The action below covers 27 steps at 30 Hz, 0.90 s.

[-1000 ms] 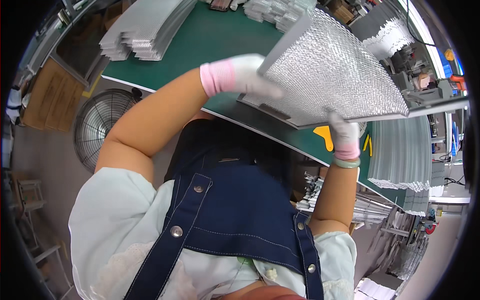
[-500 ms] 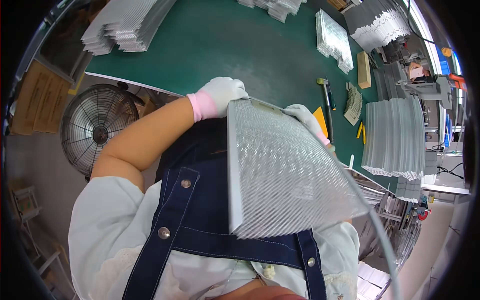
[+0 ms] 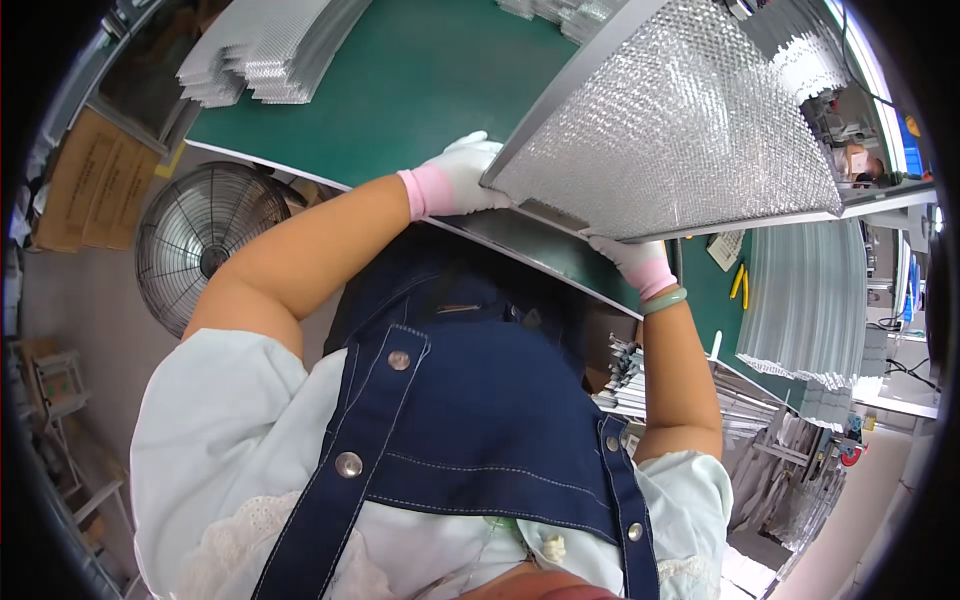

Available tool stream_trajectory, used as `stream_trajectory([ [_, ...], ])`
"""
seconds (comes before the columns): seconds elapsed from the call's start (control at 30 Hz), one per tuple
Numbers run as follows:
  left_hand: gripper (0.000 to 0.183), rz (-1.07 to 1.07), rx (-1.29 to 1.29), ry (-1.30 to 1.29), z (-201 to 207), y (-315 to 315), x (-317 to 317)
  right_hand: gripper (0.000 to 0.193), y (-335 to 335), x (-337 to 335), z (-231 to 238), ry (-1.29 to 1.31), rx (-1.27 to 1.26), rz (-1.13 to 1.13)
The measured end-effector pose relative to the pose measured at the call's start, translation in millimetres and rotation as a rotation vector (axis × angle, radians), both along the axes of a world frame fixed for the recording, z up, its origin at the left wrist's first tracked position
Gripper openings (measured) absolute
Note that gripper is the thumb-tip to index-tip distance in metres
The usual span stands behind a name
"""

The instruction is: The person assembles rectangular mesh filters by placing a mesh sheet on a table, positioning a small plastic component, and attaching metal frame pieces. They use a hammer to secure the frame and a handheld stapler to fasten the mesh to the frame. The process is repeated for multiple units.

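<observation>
Both my hands, in white gloves with pink cuffs, hold a silvery metal mesh filter panel (image 3: 680, 130) with a grey metal frame along its edges. It stands tilted over the front of the green table (image 3: 430, 90), its lower edge near the table edge. My left hand (image 3: 465, 178) is closed around the lower left corner, with the thumb side up. Lower down on the right, my right hand (image 3: 638, 262) grips the bottom edge; some of its fingers are hidden by the frame.
Stacked mesh sheets (image 3: 290, 45) lie at the back left, with more mesh pieces (image 3: 580, 20) at the back. Yellow-handled pliers (image 3: 739, 283) lie right, beside a tall stack of grey strips (image 3: 805, 290). A floor fan (image 3: 210, 240) and cardboard boxes (image 3: 90, 180) stand left.
The filter panel has swung up and away from my chest over the table, now covering the hammer and wooden block. My right hand has come nearer, and its forearm now shows.
</observation>
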<state>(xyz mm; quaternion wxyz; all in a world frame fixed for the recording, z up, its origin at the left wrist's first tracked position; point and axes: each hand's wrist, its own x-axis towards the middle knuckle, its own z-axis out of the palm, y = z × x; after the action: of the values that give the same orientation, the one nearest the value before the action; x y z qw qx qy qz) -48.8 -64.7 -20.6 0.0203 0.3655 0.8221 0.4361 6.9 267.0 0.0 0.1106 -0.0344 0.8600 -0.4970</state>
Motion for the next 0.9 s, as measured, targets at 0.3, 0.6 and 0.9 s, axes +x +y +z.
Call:
stream_trajectory([
  [0.3, 0.045, -0.061, -0.153, -0.132, 17.1, -2.6, 0.8, 0.040, -2.4, -1.9, 18.0, -0.113, 0.093, 0.073],
  [0.6, 0.015, -0.104, -0.107, 0.419, -1.1, -4.2, 4.1, 0.014, 7.8, 1.3, -21.2, 0.627, 0.269, 0.323],
  [0.9, 0.033, 0.011, -0.066, 0.254, 9.1, -26.1, 31.5, 0.013, -2.0, 18.2, -20.2, 0.661, 0.385, 0.191],
])
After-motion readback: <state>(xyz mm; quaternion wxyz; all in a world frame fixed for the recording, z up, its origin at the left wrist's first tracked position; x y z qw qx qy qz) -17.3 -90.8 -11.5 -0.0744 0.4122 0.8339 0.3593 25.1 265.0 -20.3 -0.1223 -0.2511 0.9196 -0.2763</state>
